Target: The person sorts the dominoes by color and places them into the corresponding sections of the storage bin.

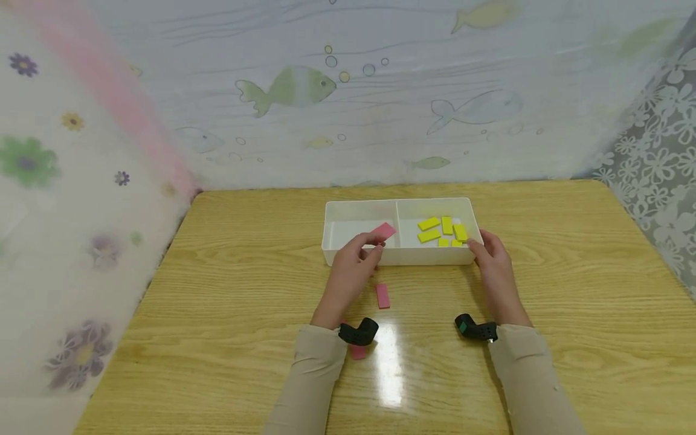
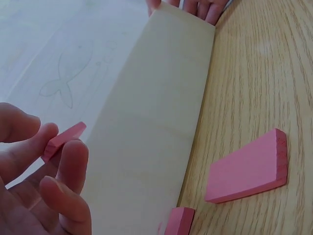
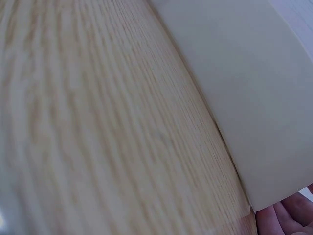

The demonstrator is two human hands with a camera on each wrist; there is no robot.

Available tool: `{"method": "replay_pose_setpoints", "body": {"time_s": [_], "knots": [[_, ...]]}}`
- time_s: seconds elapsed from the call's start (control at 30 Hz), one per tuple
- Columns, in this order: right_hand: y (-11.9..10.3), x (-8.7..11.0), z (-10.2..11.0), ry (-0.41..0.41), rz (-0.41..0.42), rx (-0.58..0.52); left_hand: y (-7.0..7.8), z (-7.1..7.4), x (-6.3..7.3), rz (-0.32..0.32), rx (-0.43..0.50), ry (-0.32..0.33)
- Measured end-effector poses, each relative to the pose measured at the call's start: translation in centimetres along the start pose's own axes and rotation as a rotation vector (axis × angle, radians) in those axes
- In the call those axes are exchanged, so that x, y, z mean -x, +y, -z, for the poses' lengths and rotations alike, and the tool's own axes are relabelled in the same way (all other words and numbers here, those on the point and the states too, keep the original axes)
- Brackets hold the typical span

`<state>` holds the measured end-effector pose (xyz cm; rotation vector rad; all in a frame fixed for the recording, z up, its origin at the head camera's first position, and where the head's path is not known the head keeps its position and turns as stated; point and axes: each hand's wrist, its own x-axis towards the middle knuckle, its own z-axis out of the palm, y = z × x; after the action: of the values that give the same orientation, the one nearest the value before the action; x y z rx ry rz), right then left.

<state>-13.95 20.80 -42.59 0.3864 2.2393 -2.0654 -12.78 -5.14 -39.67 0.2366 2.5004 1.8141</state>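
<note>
My left hand (image 1: pixel 356 266) pinches a flat pink rectangular block (image 1: pixel 385 230) over the left compartment of a white two-part box (image 1: pixel 424 257). In the left wrist view, the pinched block (image 2: pixel 66 139) sticks out between thumb and fingers, at the level of the rim. My right hand (image 1: pixel 496 266) grips the box's right end, thumb at the front corner and fingers round the side wall; only part of these fingers (image 3: pixel 288 215) shows in the right wrist view. Several yellow blocks (image 1: pixel 429 236) lie flat in the right compartment.
A pink block (image 1: pixel 383 296) lies on the wooden table (image 1: pixel 228 314) in front of the box. Another pink block (image 1: pixel 359 351) is partly covered by the left wrist camera (image 1: pixel 359 331). Against the box's front wall is a further pink block (image 2: pixel 180 221). Painted walls border the table.
</note>
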Motion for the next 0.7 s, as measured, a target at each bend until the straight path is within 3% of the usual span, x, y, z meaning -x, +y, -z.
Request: {"method": "replay_pose_setpoints", "body": {"time_s": [0.27,0.7], "knots": [[0.04,-0.02,-0.01,-0.001,0.007,-0.007,-0.36,-0.17,-0.10,0.026,-0.098,-0.037],[-0.14,0.04,0.01,0.002,-0.003,-0.005,-0.82,-0.43,-0.23,0.011,-0.107,-0.058]]}}
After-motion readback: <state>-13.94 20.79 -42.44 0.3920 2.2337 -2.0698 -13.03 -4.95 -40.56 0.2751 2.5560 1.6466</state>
